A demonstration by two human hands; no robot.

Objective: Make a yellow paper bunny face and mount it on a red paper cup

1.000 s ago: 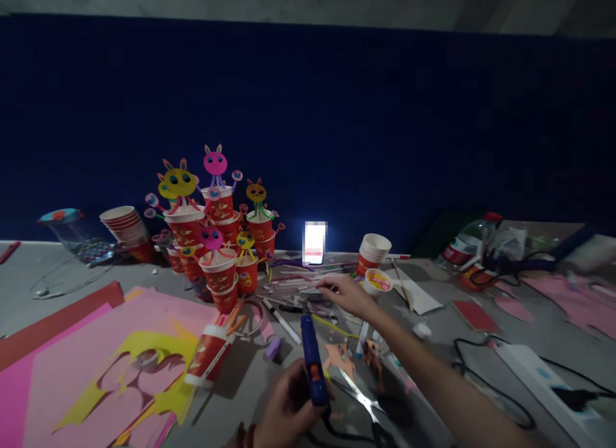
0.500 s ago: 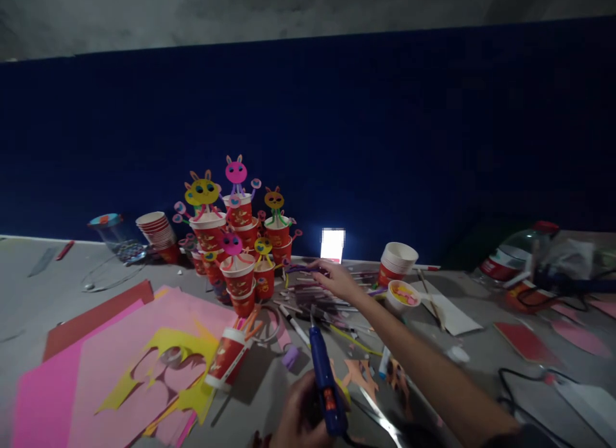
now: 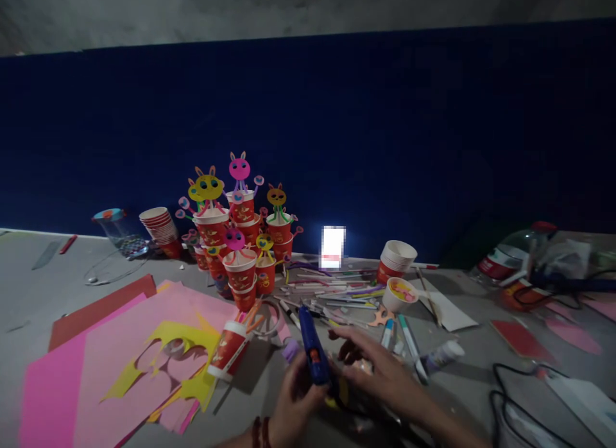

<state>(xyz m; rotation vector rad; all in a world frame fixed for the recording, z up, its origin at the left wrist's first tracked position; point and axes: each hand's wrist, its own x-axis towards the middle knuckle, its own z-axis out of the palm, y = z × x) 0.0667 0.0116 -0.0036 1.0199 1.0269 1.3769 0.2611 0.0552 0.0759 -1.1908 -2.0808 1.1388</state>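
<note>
My left hand (image 3: pixel 299 384), with a dark red bracelet on its wrist, is closed around a blue hot glue gun (image 3: pixel 312 345), nozzle pointing away from me. My right hand (image 3: pixel 373 368) is just right of the glue gun, fingers apart and slightly curled, and I see nothing held in it. A piece of yellow (image 3: pixel 341 393) shows between the hands, partly hidden. Beyond the glue gun, thin sticks and pens (image 3: pixel 337 286) lie scattered. A purple pipe cleaner (image 3: pixel 308 266) rests at their back edge. Capped markers (image 3: pixel 409 342) and a glue bottle (image 3: pixel 443 356) lie right of my right hand.
Red paper cups with paper animal faces (image 3: pixel 240 268) stand stacked left of centre. Coloured paper sheets (image 3: pixel 110 352) and a tipped cup (image 3: pixel 228 352) lie at left. A lit screen (image 3: pixel 333 246) leans on the blue wall. Right are a cup stack (image 3: pixel 397 258), bottle (image 3: pixel 513 252) and black cable (image 3: pixel 498 390).
My right hand has drawn back from the sticks by the screen to beside the glue gun. My left hand has raised the glue gun slightly, further left.
</note>
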